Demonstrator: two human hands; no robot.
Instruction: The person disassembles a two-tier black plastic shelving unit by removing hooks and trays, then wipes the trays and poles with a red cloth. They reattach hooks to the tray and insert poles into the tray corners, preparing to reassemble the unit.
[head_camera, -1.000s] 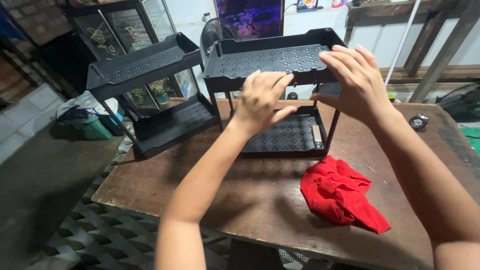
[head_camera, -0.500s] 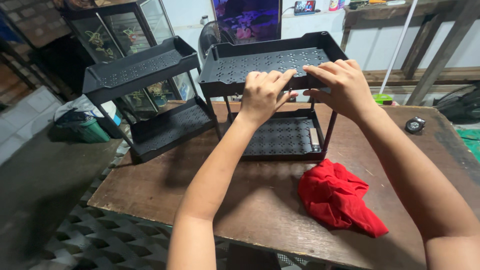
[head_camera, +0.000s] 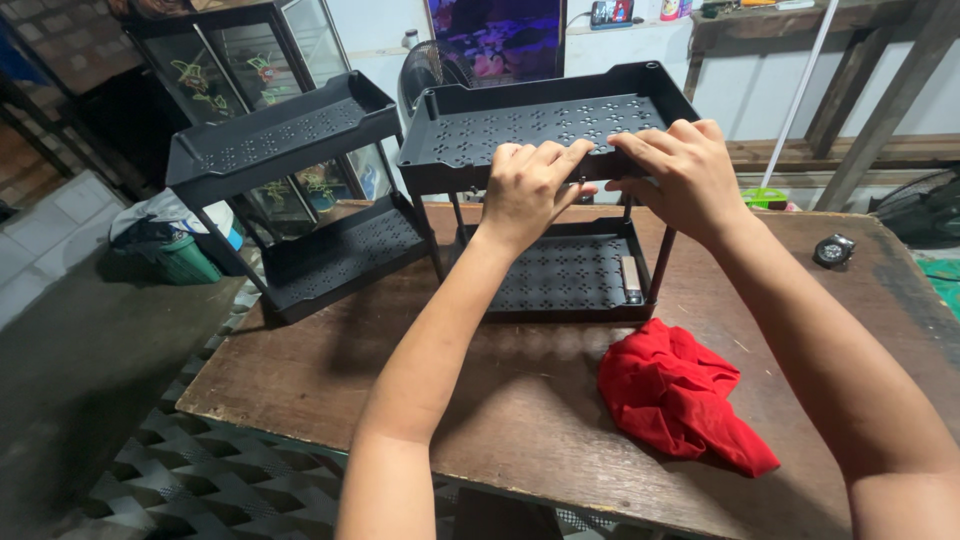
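Black two-tier plastic rack (head_camera: 545, 135) with perforated trays and thin posts, standing upright on the wooden table's far middle, front rim of top tray gripped.

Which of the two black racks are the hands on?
On the brown wooden table stand two black two-tier plastic racks. Both hands rest on the right-hand rack, directly behind the crumpled red cloth. The other rack stands untouched at the table's left corner.

My feed is evenly lit from above, somewhat dim. Soft shadows fall on the wooden table (head_camera: 300, 370) beneath the black rack (head_camera: 540, 130). Left of the table the floor sinks into gloom. Beyond the table, a screen (head_camera: 495, 40) glows purple. Edges bend slightly; focus stays sharp, no glare.
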